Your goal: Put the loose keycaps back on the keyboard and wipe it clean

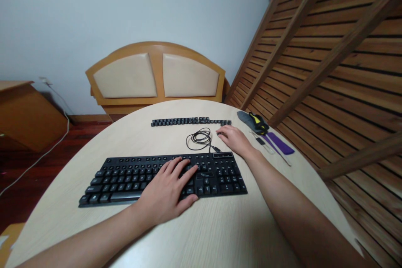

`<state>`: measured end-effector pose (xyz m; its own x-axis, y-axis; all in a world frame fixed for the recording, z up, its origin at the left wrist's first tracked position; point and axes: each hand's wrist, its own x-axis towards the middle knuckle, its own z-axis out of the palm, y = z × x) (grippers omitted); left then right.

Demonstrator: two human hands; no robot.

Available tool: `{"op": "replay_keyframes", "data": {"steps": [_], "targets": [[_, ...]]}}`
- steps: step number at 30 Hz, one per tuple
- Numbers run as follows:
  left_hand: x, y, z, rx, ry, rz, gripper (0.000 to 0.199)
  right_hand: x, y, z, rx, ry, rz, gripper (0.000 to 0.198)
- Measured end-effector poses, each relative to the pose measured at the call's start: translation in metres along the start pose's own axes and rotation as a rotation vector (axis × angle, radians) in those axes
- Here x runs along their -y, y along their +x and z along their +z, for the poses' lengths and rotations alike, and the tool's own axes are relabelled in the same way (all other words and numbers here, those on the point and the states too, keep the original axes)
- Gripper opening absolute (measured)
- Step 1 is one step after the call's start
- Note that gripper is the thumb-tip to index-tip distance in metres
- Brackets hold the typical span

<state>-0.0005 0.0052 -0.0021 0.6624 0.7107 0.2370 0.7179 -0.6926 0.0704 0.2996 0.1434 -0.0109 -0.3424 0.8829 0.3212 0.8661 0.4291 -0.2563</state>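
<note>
A black keyboard (125, 184) lies flat on the round wooden table (201, 234). My left hand (168, 188) rests on its right-middle part with fingers spread, covering some of the keys. Beyond the keyboard's far right corner, my right hand (232, 137) has its thumb and fingers pinched together. A small dark piece, which looks like a keycap (217, 134), shows at those fingertips. Just past them, loose black keycaps (179, 122) are lined up in a long row near the table's far edge. Between this row and the keyboard sits a coiled black cable (200, 138) with its plug beside it.
At the table's right lie a grey and black item with yellow (256, 121), a purple strip (281, 143) and thin tools. A slatted wooden panel (314, 71) leans close on the right. A padded headboard (157, 75) stands behind the table against the wall.
</note>
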Motion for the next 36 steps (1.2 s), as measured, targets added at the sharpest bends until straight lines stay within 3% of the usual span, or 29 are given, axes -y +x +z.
{"op": "replay_keyframes", "data": {"steps": [4, 7, 13, 16, 20, 36], "targets": [[0.001, -0.001, 0.001, 0.004, 0.000, 0.002, 0.065, 0.010, 0.006, -0.017, 0.026, 0.009, 0.030, 0.025], [0.000, 0.000, 0.001, 0.005, 0.001, -0.002, 0.065, 0.027, 0.010, -0.042, 0.037, 0.107, 0.100, 0.025], [0.000, 0.001, -0.001, 0.021, 0.007, 0.001, 0.065, 0.081, 0.001, -0.087, 0.473, 0.362, -0.142, 0.023], [0.000, 0.001, -0.001, 0.028, 0.012, -0.002, 0.066, 0.097, -0.005, -0.087, 0.628, 0.353, -0.182, 0.022], [-0.001, 0.001, 0.000, 0.011, 0.007, 0.001, 0.065, 0.100, -0.007, -0.079, 0.761, 0.340, -0.132, 0.023], [-0.001, 0.001, -0.001, 0.023, 0.013, 0.002, 0.065, 0.101, -0.005, -0.069, 0.813, 0.245, -0.076, 0.022]]}}
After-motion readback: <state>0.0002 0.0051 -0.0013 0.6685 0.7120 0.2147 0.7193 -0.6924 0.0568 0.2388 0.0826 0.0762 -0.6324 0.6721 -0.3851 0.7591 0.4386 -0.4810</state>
